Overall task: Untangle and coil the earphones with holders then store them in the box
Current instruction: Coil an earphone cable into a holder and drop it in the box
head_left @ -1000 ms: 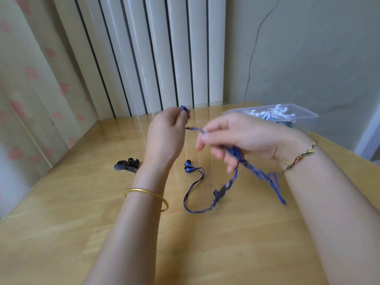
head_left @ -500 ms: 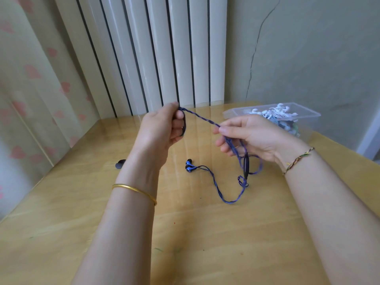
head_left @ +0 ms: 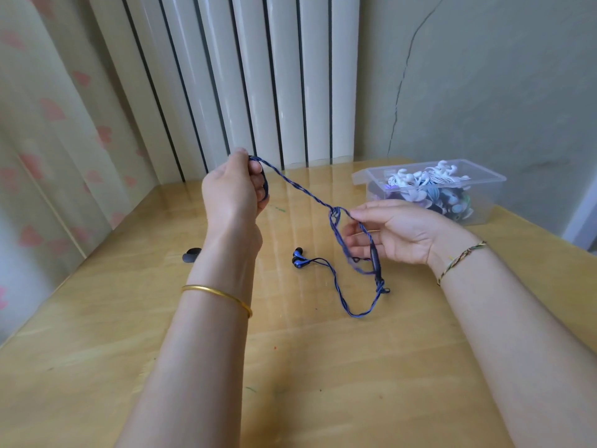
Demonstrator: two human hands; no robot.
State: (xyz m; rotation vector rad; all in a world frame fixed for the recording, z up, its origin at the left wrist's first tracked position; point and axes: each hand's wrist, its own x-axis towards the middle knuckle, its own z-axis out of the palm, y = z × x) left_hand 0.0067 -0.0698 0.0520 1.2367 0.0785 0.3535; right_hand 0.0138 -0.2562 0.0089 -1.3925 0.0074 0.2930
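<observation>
Head view: both forearms over the wooden counter (head_left: 129, 350), blue earphones (head_left: 300, 189) strung between the hands.
Left grip (head_left: 232, 192): raised, fingers curled round one end of the cord, which is looped at the fingers.
Right grip (head_left: 397, 234): lower, thumb and forefinger pinching the cord mid-length, inline remote (head_left: 374, 253) hanging just below the fingers.
Slack: drooping to the counter, curving back to two earbuds (head_left: 298, 257) lying between the wrists.
Box (head_left: 484, 195): clear, open-topped, far right by the wall, holding bundled earphones (head_left: 420, 181).
Holder (head_left: 191, 255): dark, on the counter, partly hidden behind the left wrist.
</observation>
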